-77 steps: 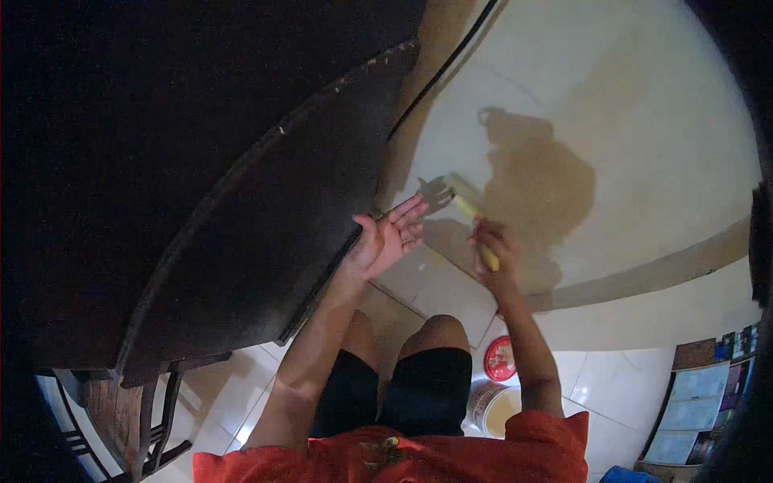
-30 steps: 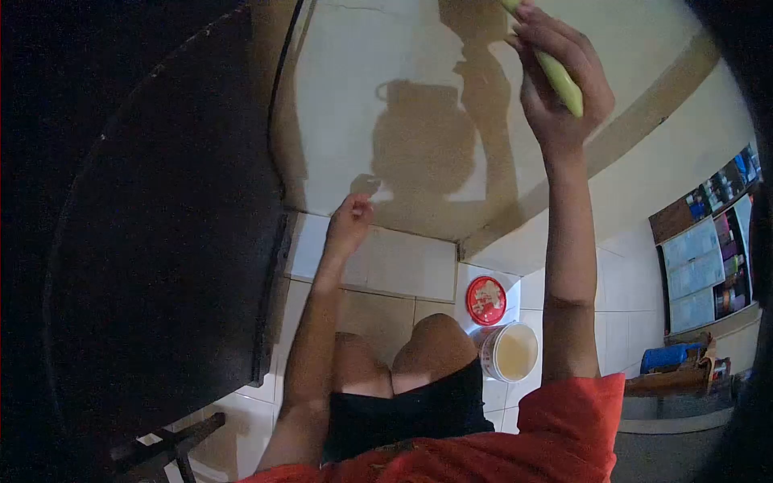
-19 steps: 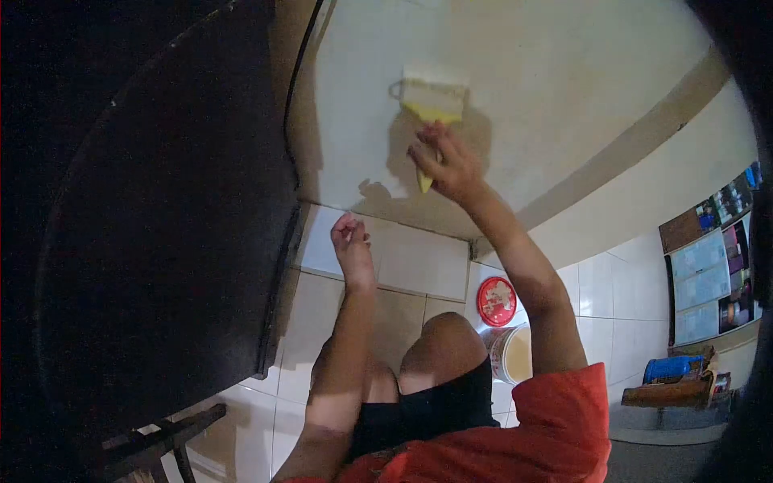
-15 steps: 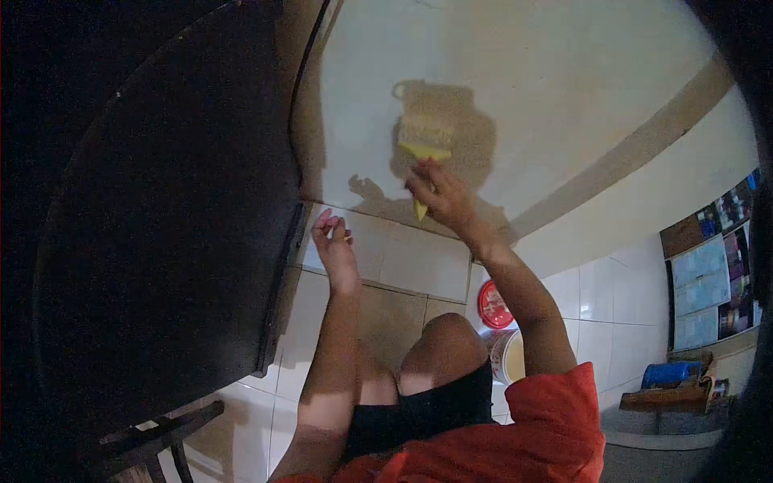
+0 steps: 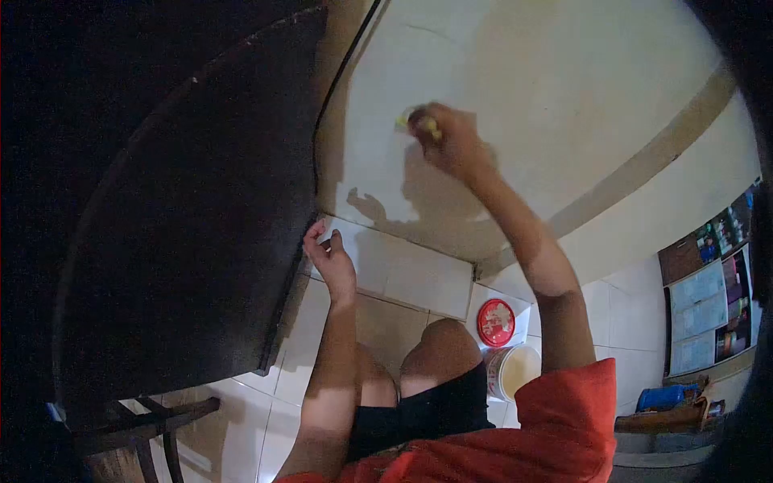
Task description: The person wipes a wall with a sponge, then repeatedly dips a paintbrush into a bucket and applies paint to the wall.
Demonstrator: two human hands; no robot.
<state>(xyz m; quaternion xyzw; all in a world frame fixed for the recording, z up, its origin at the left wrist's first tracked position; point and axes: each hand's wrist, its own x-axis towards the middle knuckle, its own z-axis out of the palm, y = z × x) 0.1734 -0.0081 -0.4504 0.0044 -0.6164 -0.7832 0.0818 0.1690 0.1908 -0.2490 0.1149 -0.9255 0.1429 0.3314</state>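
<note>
My right hand [image 5: 452,143] is raised in front of the pale wall [image 5: 555,105], its fingers closed around a yellow brush [image 5: 433,129]. Most of the brush is hidden behind the fingers and blurred. Lower and to the left, my left hand [image 5: 330,256] holds nothing. Its fingers are apart and bent, near the dark cabinet's edge and the tiled ledge [image 5: 407,275]. Beside my knee stand an open tub [image 5: 515,372] with pale contents and a red lid [image 5: 495,322] on the floor.
A large dark cabinet [image 5: 193,209] fills the left side, with a black cable [image 5: 346,60] running up beside it. Dark wooden legs [image 5: 165,427] stand at the lower left. At the right are a papered panel [image 5: 700,306] and a blue object [image 5: 668,398].
My right hand has moved up the wall with the brush, whose bristles no longer show clearly. My left hand has shifted slightly down, and the view has tilted a little.
</note>
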